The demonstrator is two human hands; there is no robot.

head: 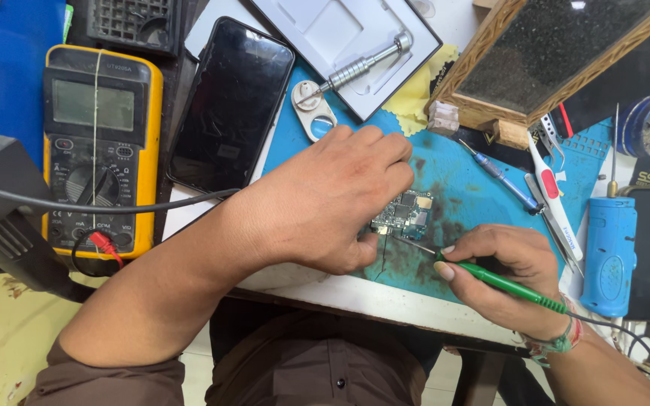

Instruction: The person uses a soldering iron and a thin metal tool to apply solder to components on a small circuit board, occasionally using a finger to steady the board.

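— Where's the small blue-green circuit board (402, 214)?
— On the blue mat (475, 188); my left hand (325, 203) curls closed, pinning it. My right hand (502, 271) pinches the green probe (502, 284) (tip at the board's edge); probing's underway, steadiness needed.

one head-worn view, close above the blue mat (483, 188), facing steeply down

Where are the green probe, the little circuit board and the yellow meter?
green probe (509, 286), head view, middle of its green handle.
circuit board (404, 214), head view, centre of the board.
yellow meter (102, 143), head view, its dark face.
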